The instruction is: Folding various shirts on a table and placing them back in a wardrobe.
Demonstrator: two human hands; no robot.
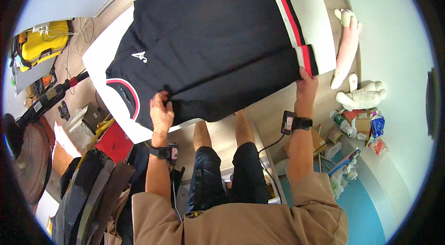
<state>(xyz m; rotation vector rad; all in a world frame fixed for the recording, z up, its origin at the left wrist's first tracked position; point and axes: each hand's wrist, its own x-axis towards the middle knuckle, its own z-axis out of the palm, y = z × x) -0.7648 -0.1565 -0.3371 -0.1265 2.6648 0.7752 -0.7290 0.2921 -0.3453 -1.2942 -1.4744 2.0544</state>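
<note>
A black shirt (208,29) lies spread over a white tabletop (314,8), its collar edged in red and white at the left. Bands of white, red and black run along its hem (292,19) at the right, and a small white emblem (139,57) marks the chest. My right hand (307,86) grips the near corner of the hem, where the band is folded over. Near the collar, my left hand (161,113) pinches the fabric, with the fingertips partly lost against the black cloth. A long crease runs between that hand and the hem.
Two plush toys, a long pink one (347,48) and a white one (365,96), lie beyond the table's right end. A fan (33,161) stands at the left, near a yellow case (45,43). Clothes (90,193) hang close to my left arm.
</note>
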